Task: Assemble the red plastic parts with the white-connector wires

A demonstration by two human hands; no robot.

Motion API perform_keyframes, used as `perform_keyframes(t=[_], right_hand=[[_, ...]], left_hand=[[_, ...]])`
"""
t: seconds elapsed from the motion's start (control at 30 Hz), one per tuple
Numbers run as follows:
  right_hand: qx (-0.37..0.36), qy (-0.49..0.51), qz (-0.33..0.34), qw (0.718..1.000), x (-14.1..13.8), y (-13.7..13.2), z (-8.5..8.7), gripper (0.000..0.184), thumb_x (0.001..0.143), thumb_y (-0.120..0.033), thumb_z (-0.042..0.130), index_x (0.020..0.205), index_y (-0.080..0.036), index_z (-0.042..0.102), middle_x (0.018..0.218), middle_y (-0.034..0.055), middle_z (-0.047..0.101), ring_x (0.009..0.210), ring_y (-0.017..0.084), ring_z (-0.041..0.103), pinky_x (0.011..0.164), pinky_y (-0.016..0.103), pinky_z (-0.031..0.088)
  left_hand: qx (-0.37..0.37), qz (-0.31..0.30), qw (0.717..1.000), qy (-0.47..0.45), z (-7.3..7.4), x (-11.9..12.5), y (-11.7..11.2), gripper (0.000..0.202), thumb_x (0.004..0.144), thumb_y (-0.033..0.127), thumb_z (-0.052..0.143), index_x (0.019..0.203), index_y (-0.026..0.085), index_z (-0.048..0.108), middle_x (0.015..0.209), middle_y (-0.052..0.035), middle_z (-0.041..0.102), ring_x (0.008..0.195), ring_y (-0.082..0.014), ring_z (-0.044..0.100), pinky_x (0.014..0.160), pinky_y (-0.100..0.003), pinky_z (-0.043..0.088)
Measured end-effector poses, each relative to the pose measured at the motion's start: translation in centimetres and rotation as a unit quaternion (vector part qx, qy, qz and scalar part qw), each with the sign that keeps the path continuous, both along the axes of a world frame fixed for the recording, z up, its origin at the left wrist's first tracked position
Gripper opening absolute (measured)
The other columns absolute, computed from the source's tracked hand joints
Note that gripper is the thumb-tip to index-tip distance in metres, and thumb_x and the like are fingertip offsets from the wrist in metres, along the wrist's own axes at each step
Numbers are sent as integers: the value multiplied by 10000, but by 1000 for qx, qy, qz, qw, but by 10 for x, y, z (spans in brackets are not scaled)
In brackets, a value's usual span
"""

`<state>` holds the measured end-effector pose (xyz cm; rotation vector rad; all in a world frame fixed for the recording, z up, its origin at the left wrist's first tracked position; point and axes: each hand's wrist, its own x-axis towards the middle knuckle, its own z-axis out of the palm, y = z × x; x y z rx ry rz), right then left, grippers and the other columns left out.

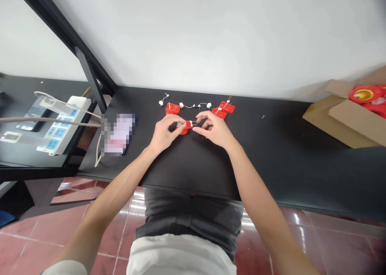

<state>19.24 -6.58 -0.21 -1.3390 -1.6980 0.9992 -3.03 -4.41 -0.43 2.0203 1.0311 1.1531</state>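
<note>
My left hand (165, 132) grips a small red plastic part (183, 129) between thumb and fingers, just above the black table. A small white piece sits at its right end, and thin wire-like strands reach from it toward my right hand (215, 129). The right thumb and index finger are apart around the strand ends, with nothing visible gripped. Beyond my left fingers lies a red plastic piece (173, 108). Red pieces (226, 107) rest behind my right hand. Small white parts on thin wires, including a white connector (209, 105), lie in a row toward the wall.
A phone (120, 133), partly pixelated, lies at left near a white power strip (64, 124) with cables. An open cardboard box (337, 116) with red items stands at right. A tiny metallic piece (263, 117) is on the black table (193, 166). A frame post rises at left.
</note>
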Motion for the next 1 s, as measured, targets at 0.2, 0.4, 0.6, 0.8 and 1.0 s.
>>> perform_keyframes(t=[0.2, 0.4, 0.6, 0.8, 1.0], right_hand=[[50, -13, 40, 998, -12, 3, -8, 389, 900, -311, 696, 1285, -256, 694, 1289, 83, 659, 758, 142, 614, 735, 338, 558], [72, -11, 41, 997, -16, 7, -12, 216, 904, -295, 714, 1095, -213, 772, 1107, 68, 722, 710, 136, 581, 722, 325, 528], [69, -5, 27, 997, -15, 7, -11, 208, 867, -277, 755, 1065, -212, 772, 1079, 54, 727, 680, 119, 573, 708, 310, 526], [-57, 83, 25, 995, -10, 7, -7, 291, 936, -394, 665, 1136, -187, 703, 983, 66, 748, 624, 119, 620, 513, 249, 496], [-114, 155, 32, 981, -10, 7, -5, 212, 912, -383, 714, 956, -176, 693, 813, 37, 728, 580, 101, 614, 482, 213, 487]], left_hand=[[32, 4, 999, 23, -3, -1, 2, 140, 941, 330, 709, 972, 202, 757, 955, -49, 779, 906, -172, 708, 879, -320, 581], [89, -10, 995, 34, -9, -3, 6, 147, 964, 307, 688, 1016, 211, 786, 979, -49, 785, 887, -161, 720, 850, -310, 601], [143, -15, 987, 74, -10, -6, 10, 181, 985, 229, 648, 1103, 198, 782, 1023, -70, 762, 938, -157, 715, 854, -303, 603], [124, 3, 989, 81, -10, -7, 10, 172, 983, 259, 659, 1089, 215, 786, 996, -57, 761, 906, -154, 715, 835, -301, 604], [114, 18, 991, 70, -5, -4, 6, 100, 955, 243, 697, 977, 193, 781, 954, -51, 784, 888, -160, 726, 855, -310, 609]])
